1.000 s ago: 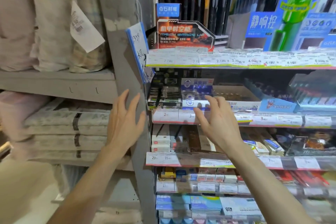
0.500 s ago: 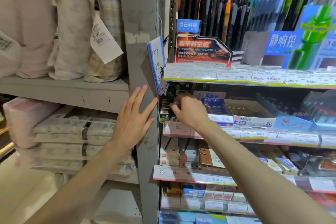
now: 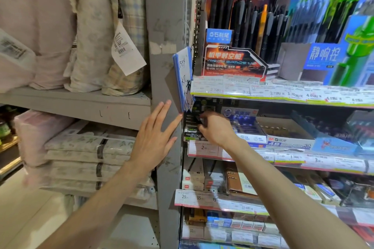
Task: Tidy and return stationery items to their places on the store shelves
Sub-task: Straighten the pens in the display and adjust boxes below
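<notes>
At nine o'clock I see folded bedding (image 3: 89, 153) stacked on a grey shelf (image 3: 81, 105). My left hand (image 3: 153, 139) lies flat on the grey upright post (image 3: 168, 66), fingers spread, grip open and empty. Just above its fingertips, at twelve o'clock, a blue-edged handwritten sign (image 3: 185, 79) sticks out from the shelf edge. My right hand (image 3: 216, 127) reaches into the second shelf, fingers curled around a dark pen box (image 3: 192, 127) at the row's left end; I cannot tell whether the grip is truly closed on it. At three o'clock sits a box marked 4B (image 3: 287, 137), touching the blue box (image 3: 242, 125) beside my hand.
</notes>
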